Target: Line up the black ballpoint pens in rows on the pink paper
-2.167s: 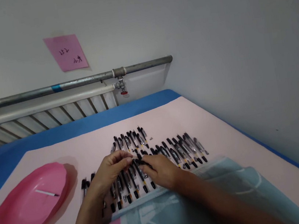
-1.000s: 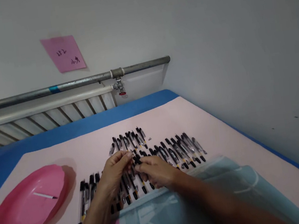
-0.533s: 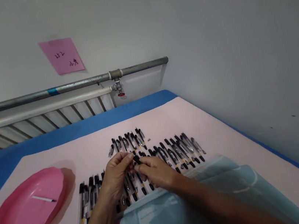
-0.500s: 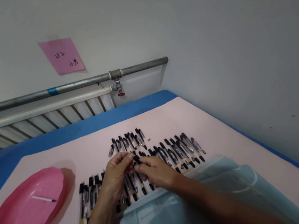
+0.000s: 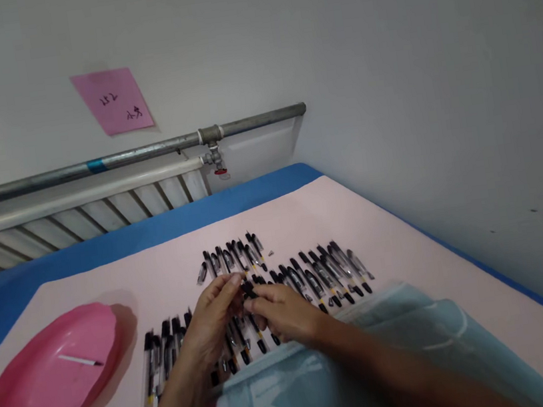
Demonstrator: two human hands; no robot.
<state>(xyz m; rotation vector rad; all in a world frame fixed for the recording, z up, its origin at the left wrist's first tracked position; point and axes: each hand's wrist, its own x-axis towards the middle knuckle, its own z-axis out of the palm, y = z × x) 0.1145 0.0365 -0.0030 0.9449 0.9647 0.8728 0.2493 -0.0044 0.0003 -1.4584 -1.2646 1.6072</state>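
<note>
The right hand (image 5: 277, 310) pinches a black pen part (image 5: 248, 290), its long axis slanting down rightward into those fingers; the left hand (image 5: 217, 307) curls close, its grip impossible to tell. Beyond, pens (image 5: 315, 282) line the tabletop (image 5: 393, 247).

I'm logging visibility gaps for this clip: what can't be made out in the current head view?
All in the head view:
- Anything inside the left hand: covered by the hand itself.
- The full shape of the black piece: partly covered by the right hand.
- Some pens: hidden behind the left wrist.
- Pink dish: left end cut off by the picture edge.
- Pen lettering: too small.
</note>
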